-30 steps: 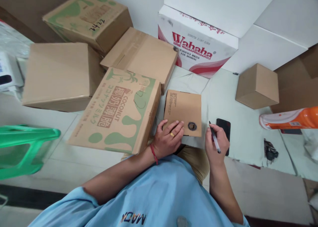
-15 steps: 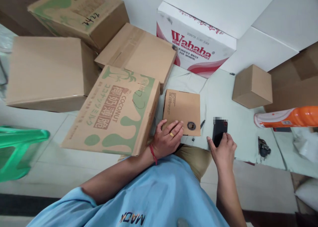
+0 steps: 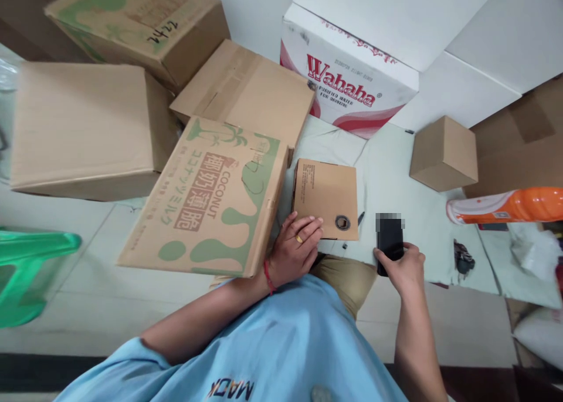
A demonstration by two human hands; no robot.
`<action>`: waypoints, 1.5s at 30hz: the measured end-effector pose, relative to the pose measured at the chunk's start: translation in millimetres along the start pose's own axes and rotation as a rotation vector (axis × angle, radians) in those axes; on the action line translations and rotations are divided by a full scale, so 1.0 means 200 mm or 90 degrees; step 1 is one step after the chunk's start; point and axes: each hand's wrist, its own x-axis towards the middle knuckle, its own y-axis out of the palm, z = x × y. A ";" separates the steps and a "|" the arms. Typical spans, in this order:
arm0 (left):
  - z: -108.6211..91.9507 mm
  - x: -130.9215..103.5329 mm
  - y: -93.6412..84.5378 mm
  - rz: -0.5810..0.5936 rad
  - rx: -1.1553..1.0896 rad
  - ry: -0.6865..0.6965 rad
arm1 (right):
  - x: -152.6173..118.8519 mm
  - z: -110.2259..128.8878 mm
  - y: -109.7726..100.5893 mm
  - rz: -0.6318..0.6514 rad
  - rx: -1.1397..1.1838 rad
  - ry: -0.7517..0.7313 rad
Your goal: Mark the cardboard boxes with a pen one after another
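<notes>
My left hand [image 3: 298,246], with a ring and a red wrist cord, lies over the near left corner of a small brown cardboard box [image 3: 329,193]. Its fingers are stretched out and hold nothing. The box lies flat on the cloth-covered table, with small print and a dark round mark on top. To the right, my right hand [image 3: 407,264] grips a black phone [image 3: 389,240] by its lower end, the thumb across it. The phone's top is blurred out. A dark pen [image 3: 361,218] lies between box and phone.
A large coconut carton [image 3: 211,208] stands on the left, with more cartons [image 3: 83,120] behind. At the back is a Wahaba-style white-and-red water box [image 3: 347,79]. A brown cube box [image 3: 444,155], an orange bottle [image 3: 523,204] and keys [image 3: 464,258] are on the right. A green stool [image 3: 35,261] stands far left.
My right hand has shifted slightly, its thumb now lying over the phone's lower end, and the phone's top edge sits a little lower. My left hand stays on the small box.
</notes>
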 end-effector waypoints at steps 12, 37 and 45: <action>0.02 -0.02 0.02 0.002 0.004 0.011 | -0.16 0.04 0.03 -0.070 0.192 -0.017; 0.01 -0.03 0.01 0.040 0.041 0.018 | -0.68 0.53 0.06 -0.150 0.287 -0.403; 0.01 -0.05 0.00 0.065 0.012 0.006 | -0.44 0.37 0.03 -0.196 0.264 -0.255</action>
